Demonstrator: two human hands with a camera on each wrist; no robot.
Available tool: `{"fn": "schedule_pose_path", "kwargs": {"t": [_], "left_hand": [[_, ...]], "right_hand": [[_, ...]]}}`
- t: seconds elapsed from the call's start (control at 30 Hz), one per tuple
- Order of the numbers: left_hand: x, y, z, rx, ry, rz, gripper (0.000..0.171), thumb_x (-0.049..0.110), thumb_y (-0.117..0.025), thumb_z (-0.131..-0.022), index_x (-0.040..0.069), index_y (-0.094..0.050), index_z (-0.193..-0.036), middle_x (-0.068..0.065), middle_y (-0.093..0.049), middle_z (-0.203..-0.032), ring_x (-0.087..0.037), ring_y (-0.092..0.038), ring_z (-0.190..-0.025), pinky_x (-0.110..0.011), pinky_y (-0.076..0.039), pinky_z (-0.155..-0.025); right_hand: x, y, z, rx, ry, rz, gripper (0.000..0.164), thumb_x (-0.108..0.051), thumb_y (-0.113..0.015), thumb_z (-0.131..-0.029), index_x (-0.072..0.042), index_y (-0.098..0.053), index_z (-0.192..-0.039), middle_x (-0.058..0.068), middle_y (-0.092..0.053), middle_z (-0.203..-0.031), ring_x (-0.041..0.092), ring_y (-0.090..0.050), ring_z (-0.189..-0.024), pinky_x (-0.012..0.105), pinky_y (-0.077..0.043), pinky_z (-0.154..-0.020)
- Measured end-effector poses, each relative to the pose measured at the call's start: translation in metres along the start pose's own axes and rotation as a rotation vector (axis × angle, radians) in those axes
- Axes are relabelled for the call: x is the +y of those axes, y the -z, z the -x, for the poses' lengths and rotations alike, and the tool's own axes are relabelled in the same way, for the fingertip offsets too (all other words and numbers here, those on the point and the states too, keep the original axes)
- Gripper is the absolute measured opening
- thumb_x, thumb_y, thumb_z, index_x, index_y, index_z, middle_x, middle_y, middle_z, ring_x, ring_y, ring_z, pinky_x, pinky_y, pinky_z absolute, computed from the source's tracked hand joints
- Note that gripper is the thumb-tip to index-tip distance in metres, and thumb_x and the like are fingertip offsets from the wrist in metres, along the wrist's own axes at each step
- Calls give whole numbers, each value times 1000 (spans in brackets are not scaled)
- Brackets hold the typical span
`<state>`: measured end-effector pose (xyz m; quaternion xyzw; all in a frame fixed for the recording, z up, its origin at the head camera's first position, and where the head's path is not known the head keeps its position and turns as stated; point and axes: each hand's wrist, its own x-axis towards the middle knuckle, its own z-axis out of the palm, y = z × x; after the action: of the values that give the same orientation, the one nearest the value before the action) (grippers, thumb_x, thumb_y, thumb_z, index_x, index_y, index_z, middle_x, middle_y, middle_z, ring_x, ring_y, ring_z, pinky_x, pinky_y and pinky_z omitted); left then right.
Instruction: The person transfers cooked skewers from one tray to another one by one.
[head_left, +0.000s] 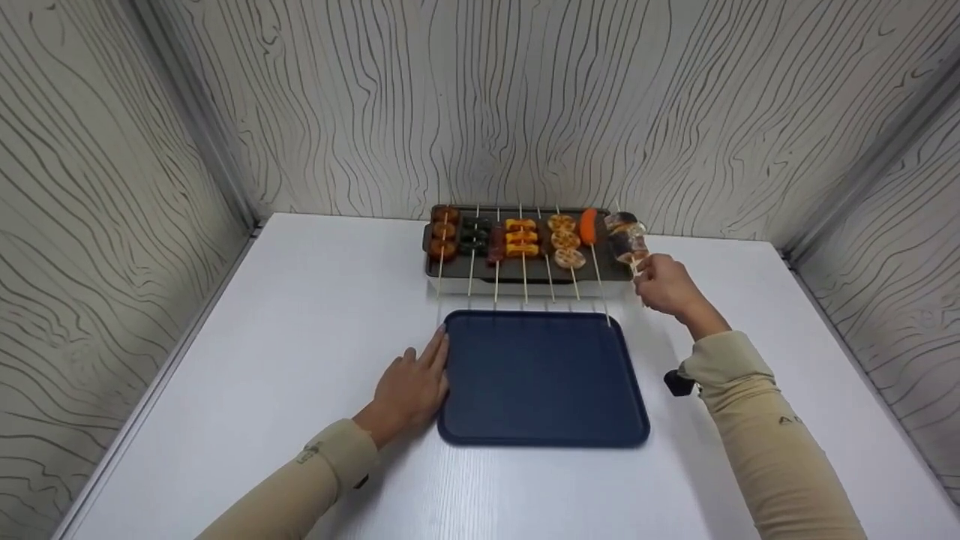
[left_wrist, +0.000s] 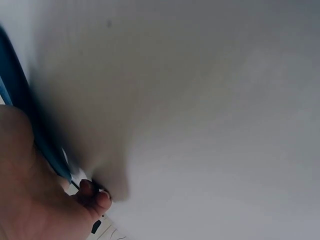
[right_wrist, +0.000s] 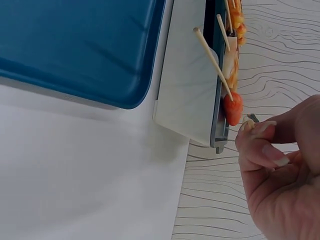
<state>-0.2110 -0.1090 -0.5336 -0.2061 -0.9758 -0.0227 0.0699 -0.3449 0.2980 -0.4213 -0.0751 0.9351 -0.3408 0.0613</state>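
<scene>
My right hand pinches the stick of a skewer with dark-and-white chunks at the right end of the black grill pan. In the right wrist view, the thumb and fingertips of the right hand meet on the stick; its chunks are mostly hidden there. My left hand lies against the left rim of the blue tray, fingers fairly straight. The left wrist view shows the left hand beside the tray's edge. Beside the held skewer lies an orange-red sausage skewer.
Other skewers lie in a row across the pan: round brown pieces, dark green pieces, yellow-orange pieces and lotus-root slices. Their sticks overhang the pan's front; the sausage stick reaches the tray's far rim. Patterned walls enclose the white table.
</scene>
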Motion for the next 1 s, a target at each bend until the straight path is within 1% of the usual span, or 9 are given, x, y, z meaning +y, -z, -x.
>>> {"fn": "schedule_pose_path", "kwargs": {"t": [0.1,0.27,0.37,0.57,0.73,0.87,1.0], "left_hand": [[1,2,0,-7,4,1,55,24,-45,-106,-2,-41,-154,-12,-36,-164,-36,-62,-107,-42,-54,-80],[0,2,1,43,-4,0,53,23,-46,-105,-2,-45,-152,-13,-40,-161,-36,-62,-100,-41,-54,-76],[0,2,1,64,-9,-1,52,21,-47,-104,-2,-47,-150,-13,-43,-159,-35,-62,-97,-41,-54,-74],[1,1,1,39,-4,20,53,23,-47,-105,-3,-45,-152,-13,-40,-161,-37,-62,-103,-43,-54,-78],[-1,-3,1,51,-6,20,53,23,-46,-105,-2,-45,-152,-13,-40,-161,-38,-62,-101,-43,-54,-77],[-1,-3,1,47,-7,27,54,23,-47,-104,-2,-45,-152,-13,-40,-161,-36,-62,-100,-43,-54,-76],[0,-1,0,19,3,34,55,23,-48,-104,-2,-44,-153,-13,-39,-162,-36,-61,-100,-43,-53,-77]], "right_hand": [[-1,3,7,16,3,11,35,-3,-47,-98,19,-49,-126,11,-65,-75,11,-58,-61,28,-46,-55],[-1,8,19,49,18,36,37,-3,-47,-98,19,-49,-128,6,-65,-65,12,-59,-57,27,-45,-55],[-1,12,28,63,13,31,37,-3,-46,-98,19,-49,-128,4,-65,-69,12,-60,-58,27,-46,-55],[-1,16,50,87,-4,36,36,-2,-45,-98,18,-49,-128,11,-68,-80,14,-60,-60,28,-48,-55],[0,17,72,97,-8,41,36,-2,-45,-97,17,-49,-128,17,-69,-92,16,-62,-64,29,-49,-55],[0,17,88,104,10,57,34,-2,-45,-99,16,-49,-128,19,-68,-93,18,-62,-65,30,-49,-55],[3,14,102,110,19,64,33,-2,-45,-100,16,-49,-127,18,-67,-92,18,-62,-63,29,-49,-53]]}}
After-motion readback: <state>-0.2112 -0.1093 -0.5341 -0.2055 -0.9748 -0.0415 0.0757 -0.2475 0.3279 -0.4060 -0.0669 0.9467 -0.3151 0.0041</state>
